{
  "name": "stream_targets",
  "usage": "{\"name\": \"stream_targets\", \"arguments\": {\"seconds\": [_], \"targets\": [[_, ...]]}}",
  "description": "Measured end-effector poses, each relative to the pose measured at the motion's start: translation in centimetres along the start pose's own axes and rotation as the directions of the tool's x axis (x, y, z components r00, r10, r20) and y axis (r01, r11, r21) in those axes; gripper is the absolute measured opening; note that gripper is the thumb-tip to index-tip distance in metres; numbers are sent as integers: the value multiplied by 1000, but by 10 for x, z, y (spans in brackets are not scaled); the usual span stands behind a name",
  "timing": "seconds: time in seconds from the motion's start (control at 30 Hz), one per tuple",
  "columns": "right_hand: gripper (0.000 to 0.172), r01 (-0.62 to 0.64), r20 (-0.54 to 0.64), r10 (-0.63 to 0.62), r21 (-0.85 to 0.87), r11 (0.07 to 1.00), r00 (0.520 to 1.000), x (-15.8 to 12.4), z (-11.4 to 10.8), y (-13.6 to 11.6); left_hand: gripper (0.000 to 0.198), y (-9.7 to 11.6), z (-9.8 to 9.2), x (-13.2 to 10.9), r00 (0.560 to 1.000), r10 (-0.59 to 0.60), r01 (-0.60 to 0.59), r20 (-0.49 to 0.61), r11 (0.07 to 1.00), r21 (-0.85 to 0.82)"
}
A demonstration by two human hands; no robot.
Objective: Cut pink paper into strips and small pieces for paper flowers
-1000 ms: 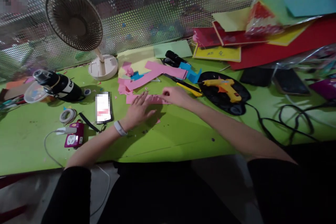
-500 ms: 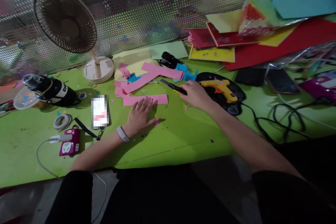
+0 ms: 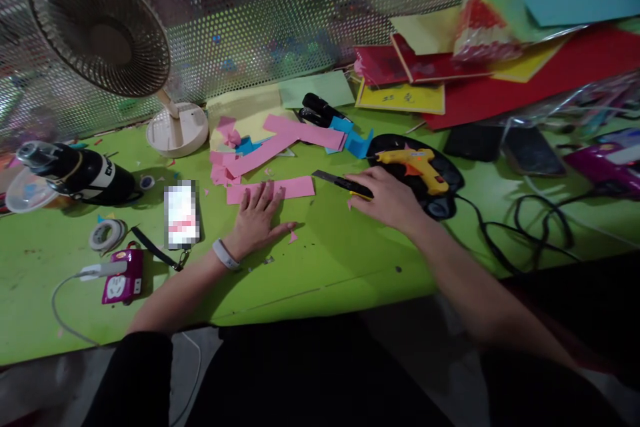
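My left hand (image 3: 259, 219) lies flat with fingers spread, its fingertips pressing on a pink paper strip (image 3: 297, 187) on the green table. To the right, my right hand (image 3: 385, 195) grips a black and yellow utility knife (image 3: 345, 183). The knife's blade points left, just past the strip's right end. Behind the strip lie more pink paper strips (image 3: 270, 150), folded pink pieces and blue paper pieces (image 3: 357, 142). A yellow glue gun (image 3: 417, 168) rests on a black mat beyond my right hand.
A black stapler (image 3: 320, 109) stands behind the strips. On the left are a fan (image 3: 177, 130), a black bottle (image 3: 95, 177), a phone (image 3: 181, 215), a tape roll (image 3: 106, 235) and a purple power adapter (image 3: 125, 273). Coloured sheets (image 3: 535, 80) and cables (image 3: 520, 230) lie right.
The whole view has shifted slightly. My right hand has moved the utility knife a little nearer to me and to the right. My left hand stays on the pink strip.
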State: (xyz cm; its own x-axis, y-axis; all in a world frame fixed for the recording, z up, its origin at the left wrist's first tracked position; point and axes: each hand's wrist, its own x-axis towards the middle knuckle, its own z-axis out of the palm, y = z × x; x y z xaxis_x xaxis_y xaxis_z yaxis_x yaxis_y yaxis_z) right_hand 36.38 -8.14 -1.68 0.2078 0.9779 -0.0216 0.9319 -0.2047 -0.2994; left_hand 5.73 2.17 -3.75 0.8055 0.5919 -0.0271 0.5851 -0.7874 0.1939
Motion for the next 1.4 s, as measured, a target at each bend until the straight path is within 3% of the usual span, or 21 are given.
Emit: {"name": "stream_targets", "arguments": {"seconds": [0.37, 0.8, 1.4], "targets": [[55, 52, -41, -58, -132, 990, 998, 1, 2, 1, 97, -1, 10, -1, 997, 10, -13, -80, 999, -40], [51, 84, -135, -101, -127, 988, 986, 2, 8, 4, 97, -3, 17, 0, 994, 21, -24, -106, 999, -36], [49, 97, -115, -110, -109, 989, 987, 2, 10, 1, 97, -4, 19, 0, 993, 22, -29, -117, 998, -56]]}}
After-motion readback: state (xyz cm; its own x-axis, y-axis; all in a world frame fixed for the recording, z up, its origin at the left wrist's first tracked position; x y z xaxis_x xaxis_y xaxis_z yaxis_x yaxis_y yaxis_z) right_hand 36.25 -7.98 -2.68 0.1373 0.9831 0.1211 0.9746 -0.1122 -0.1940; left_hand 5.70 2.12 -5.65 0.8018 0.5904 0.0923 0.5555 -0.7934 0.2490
